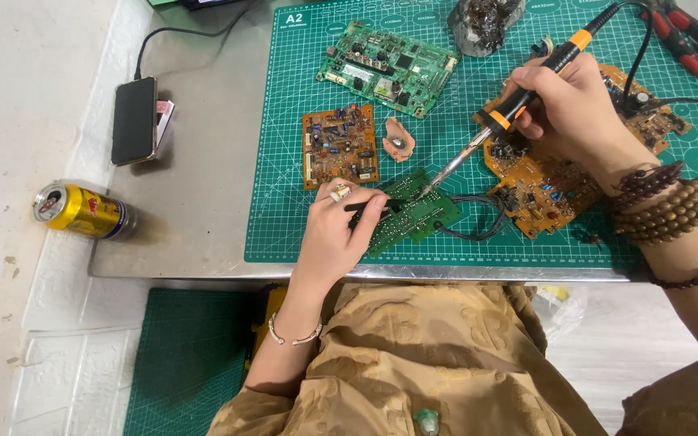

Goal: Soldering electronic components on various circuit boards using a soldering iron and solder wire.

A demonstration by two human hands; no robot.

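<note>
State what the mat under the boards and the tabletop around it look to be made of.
Cutting mat: looks like matte green rubbery plastic with a printed white grid.
Tabletop: looks like brushed stainless steel, judging by its dull grey sheen and thin folded front edge.

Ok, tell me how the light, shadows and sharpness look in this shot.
Head view: soft, even light, no harsh glare on the green cutting mat; the steel table shows a dull sheen; the phone and the can cast faint shadows; the left hand, right hand, soldering iron and small green board look sharp; edges bend slightly, wide-lens style.
</note>
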